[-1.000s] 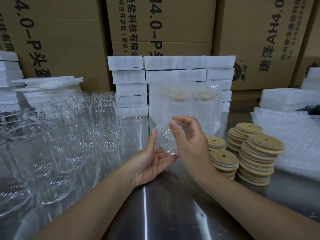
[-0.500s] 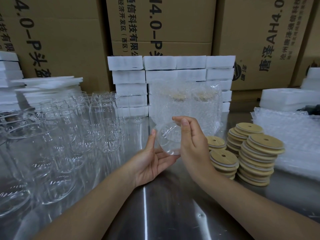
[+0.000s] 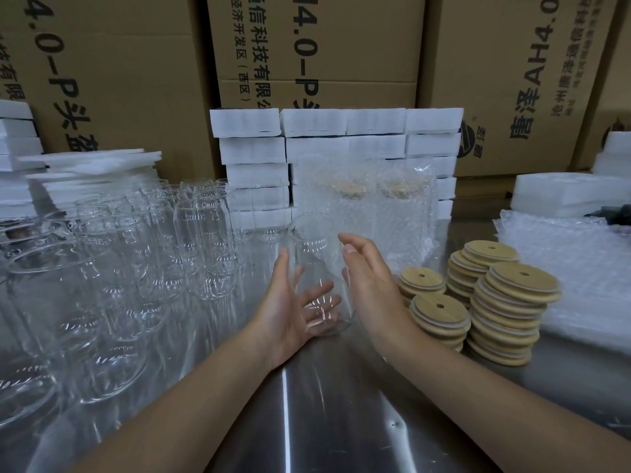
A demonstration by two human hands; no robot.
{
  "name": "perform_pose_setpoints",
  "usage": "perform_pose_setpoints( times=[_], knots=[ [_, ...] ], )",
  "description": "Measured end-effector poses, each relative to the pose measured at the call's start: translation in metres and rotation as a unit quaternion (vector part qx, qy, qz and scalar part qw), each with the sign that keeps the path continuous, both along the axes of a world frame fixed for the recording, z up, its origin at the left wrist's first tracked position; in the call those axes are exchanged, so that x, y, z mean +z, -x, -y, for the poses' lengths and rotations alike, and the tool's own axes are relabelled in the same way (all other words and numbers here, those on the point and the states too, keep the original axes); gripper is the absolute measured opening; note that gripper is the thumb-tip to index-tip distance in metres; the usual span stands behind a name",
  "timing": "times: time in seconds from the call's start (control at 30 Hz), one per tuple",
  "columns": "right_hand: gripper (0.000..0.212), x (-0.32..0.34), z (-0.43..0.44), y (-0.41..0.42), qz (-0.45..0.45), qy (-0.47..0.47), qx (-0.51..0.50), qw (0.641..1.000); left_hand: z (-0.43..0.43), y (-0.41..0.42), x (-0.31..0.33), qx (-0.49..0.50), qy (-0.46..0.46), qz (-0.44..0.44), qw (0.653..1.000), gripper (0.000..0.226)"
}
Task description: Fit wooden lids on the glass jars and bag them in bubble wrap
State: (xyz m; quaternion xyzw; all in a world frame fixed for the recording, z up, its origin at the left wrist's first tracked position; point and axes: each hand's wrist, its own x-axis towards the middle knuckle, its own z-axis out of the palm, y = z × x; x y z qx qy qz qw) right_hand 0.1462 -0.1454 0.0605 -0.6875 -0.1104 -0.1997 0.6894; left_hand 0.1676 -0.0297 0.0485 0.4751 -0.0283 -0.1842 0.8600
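Note:
An empty clear glass jar (image 3: 314, 254) stands upright between my hands, mouth up, over the steel table (image 3: 341, 414). My left hand (image 3: 285, 312) cradles it: the thumb lies on its left side and the spread fingers show through the glass near its base. My right hand (image 3: 372, 285) is just right of the jar, fingers curved and apart, holding nothing. Stacks of round wooden lids (image 3: 515, 285) with a small hole stand to the right. Flat bubble wrap bags (image 3: 580, 268) lie beyond them. Lidded jars in bubble wrap (image 3: 375, 206) stand behind the jar.
Several empty glass jars (image 3: 136, 254) crowd the table's left side. White foam blocks (image 3: 314, 122) are stacked at the back, with more foam (image 3: 563, 192) at far right. Cardboard boxes (image 3: 307, 46) wall off the rear.
The jar has turned from lying on its side with its mouth toward me to upright. My right hand has let go of the rim and now sits beside the jar.

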Motion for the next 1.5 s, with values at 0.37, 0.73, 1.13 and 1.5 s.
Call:
perform_pose_setpoints(
  times=[0.37,0.73,1.13,1.5],
  knots=[
    [0.039,-0.004,-0.002,0.001,0.015,0.039,0.01,0.999,0.005,0.003,-0.005,0.026,-0.054,0.128,0.99,0.101],
    [0.033,0.002,-0.001,0.0,0.004,-0.073,0.001,0.997,0.006,0.005,-0.003,0.07,-0.071,0.148,0.984,0.066],
    [0.052,0.001,-0.001,0.004,0.054,-0.025,-0.034,0.998,0.012,0.015,-0.001,0.043,-0.194,0.202,0.959,0.089],
    [0.046,0.003,0.003,0.001,0.046,-0.046,0.007,0.998,0.01,0.013,-0.001,0.187,-0.215,0.285,0.915,0.079]
  ],
)
